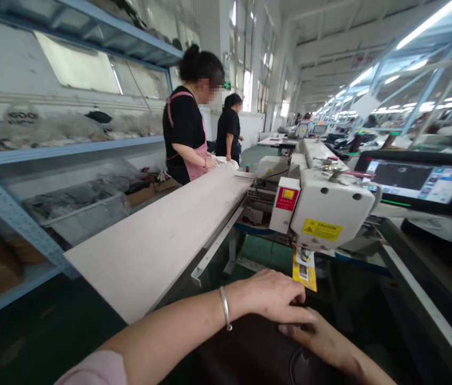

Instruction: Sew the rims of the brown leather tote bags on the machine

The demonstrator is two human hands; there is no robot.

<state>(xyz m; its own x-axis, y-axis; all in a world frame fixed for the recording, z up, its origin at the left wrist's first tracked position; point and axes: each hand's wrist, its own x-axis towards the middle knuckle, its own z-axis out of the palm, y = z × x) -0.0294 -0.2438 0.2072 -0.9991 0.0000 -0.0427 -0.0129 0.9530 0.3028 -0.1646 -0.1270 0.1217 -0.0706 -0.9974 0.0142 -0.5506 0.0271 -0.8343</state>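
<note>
I see the left hand (276,295) overlapping the right hand (324,338) above the dark brown material (246,347), this side of the sewing machine (330,206). I can't tell whether either grips it; a loose hold could let it slip, and the bracelet (225,308) might snag.

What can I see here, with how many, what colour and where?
machine head: 1, white, right of centre
switch box: 1, red and white, beside machine head
card: 1, yellow and white, under machine head
screen: 1, black-framed, right
tabletop: 1, off-white, left of centre
shelving: 1 unit, blue, left
bags: several, clear, on shelving
nearest co-workers: 2, black tops, beyond tabletop
lights: several, white, upper right
dark piece: 1, brown, bottom centre
bracelet: 1, silver, left wrist
left hand: 1, bare, lower centre
right hand: 1, bare, beside left hand
</note>
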